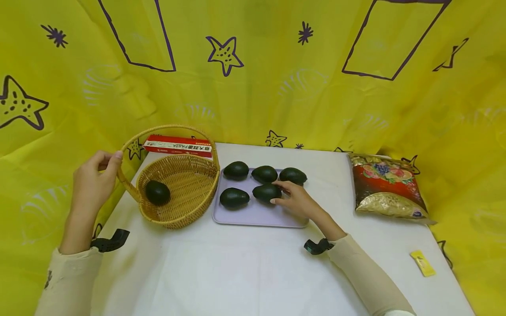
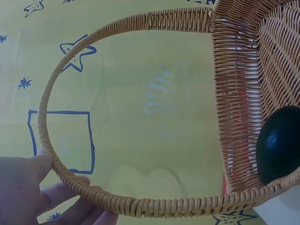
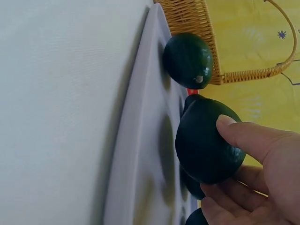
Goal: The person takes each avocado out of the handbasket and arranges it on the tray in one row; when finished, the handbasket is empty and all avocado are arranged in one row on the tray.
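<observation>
Right hand (image 1: 297, 202) pinching a dark avocado (image 1: 266, 192) on the lilac tray (image 1: 257, 216), long axis lying sideways, four more avocados beyond and beside, left hand (image 1: 92, 182) curled round the wicker basket (image 1: 178, 193) handle, one avocado inside, red box (image 1: 178, 145) marked PASTA behind.

White table (image 1: 245, 272) carries basket (image 1: 186, 210), tray (image 1: 257, 215), pasta box (image 1: 178, 145), snack bag (image 1: 385, 188), yellow sachet (image 1: 423, 263)
</observation>
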Demonstrator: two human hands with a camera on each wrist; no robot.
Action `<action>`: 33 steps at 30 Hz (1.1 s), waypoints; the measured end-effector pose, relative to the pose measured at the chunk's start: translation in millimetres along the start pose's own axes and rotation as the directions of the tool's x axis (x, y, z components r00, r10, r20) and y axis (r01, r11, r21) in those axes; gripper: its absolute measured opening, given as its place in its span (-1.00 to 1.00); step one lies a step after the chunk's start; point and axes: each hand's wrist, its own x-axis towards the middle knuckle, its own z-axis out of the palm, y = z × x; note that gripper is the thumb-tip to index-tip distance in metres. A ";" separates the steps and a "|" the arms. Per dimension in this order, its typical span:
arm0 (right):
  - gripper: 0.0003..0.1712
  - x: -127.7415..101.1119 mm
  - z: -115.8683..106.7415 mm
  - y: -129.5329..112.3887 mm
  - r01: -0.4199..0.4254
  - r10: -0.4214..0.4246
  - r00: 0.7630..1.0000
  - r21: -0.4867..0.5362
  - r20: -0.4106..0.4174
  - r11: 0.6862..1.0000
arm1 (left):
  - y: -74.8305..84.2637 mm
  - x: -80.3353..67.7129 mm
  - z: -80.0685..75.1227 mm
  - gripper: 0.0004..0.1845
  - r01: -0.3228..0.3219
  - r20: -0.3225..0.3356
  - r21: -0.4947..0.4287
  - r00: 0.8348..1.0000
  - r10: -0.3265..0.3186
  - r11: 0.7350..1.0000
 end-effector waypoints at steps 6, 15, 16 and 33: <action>-0.30 -5.1 -0.8 3.9 0.009 -0.008 1.000 -0.019 0.014 1.000 | -1.0 -0.1 -0.2 -0.43 0.006 0.012 0.003 1.000 -0.006 1.000; -0.21 -7.5 1.1 6.7 0.000 -0.002 0.999 0.036 0.047 0.999 | -0.9 0.6 -0.4 -0.44 0.003 0.001 0.001 1.000 -0.003 1.000; -0.20 -7.1 1.4 6.5 -0.005 0.003 0.999 0.043 0.046 0.999 | -0.9 0.6 -0.4 -0.44 0.003 0.000 0.001 1.000 -0.003 1.000; -0.18 -0.9 6.2 -3.5 -0.053 0.053 0.997 -0.013 -0.050 0.998 | -2.1 0.9 -0.9 -0.44 0.011 0.004 -0.004 1.000 -0.011 1.000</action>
